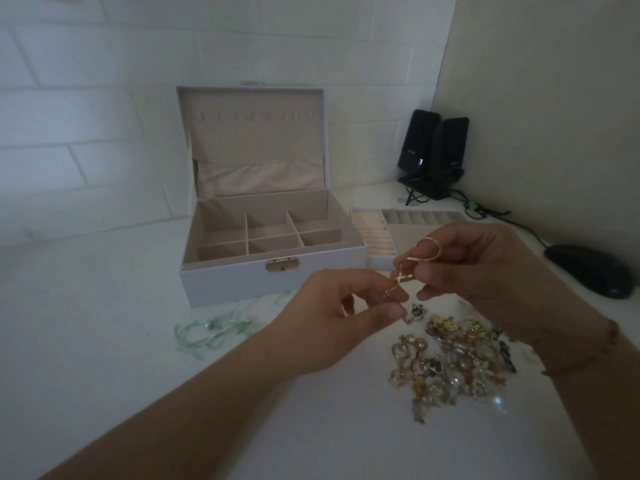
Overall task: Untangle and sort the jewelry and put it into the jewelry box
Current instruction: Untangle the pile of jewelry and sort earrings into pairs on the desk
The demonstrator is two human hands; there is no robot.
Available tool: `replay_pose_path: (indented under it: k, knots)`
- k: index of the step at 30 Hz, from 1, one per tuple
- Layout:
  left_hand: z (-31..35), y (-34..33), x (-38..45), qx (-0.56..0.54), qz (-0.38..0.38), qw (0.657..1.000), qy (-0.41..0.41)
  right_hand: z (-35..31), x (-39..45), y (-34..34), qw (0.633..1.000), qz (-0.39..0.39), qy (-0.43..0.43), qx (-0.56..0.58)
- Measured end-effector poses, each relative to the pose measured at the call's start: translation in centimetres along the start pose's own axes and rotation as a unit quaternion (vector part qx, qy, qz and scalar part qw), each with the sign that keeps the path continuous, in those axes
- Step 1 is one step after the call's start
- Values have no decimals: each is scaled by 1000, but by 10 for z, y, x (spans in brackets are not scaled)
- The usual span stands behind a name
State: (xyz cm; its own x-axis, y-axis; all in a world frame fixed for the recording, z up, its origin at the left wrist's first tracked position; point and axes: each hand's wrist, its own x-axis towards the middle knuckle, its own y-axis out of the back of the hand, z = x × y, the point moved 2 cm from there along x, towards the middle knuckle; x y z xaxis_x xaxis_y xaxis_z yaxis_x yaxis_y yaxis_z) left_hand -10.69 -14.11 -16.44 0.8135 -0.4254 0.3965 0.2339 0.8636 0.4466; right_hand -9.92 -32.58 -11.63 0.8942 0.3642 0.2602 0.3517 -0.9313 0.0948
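Note:
A thin gold chain piece (424,259) is held in the air between both hands, looped and twisted. My left hand (332,320) pinches its lower end, my right hand (485,271) pinches its upper loop. Below the hands a tangled pile of gold and silver jewelry (453,358) lies on the white table. The white jewelry box (273,282) stands open behind the hands, its beige compartments bare. Its removable tray (377,233) with ring rolls sits to the right of the box.
Pale green ribbons (211,330) lie in front of the box at the left. Two black speakers (433,150) stand in the back corner, with cables running to a black mouse (588,270) at the right edge. A tiled wall rises behind.

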Motion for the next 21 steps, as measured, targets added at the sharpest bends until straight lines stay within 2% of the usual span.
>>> replay_pose_path:
  k: [5,10,12,14,16,21]
  knots:
    - [-1,4,1,6,8,1000,-2,5,4,-5,998,38,13,38]
    - [0,26,2,157,0,988,7,9,7,-8,993,41,3,112]
    - [-4,40,2,238,17,971,16,10,7,-11,997,43,-12,68]
    - [-7,46,2,282,6,959,29,13,9,-17,998,41,-27,-41]
    - [-8,46,1,297,-24,954,42,18,11,-26,990,28,-53,-128]
    - [-12,41,3,289,-56,954,55,27,15,-37,971,23,-71,-227]
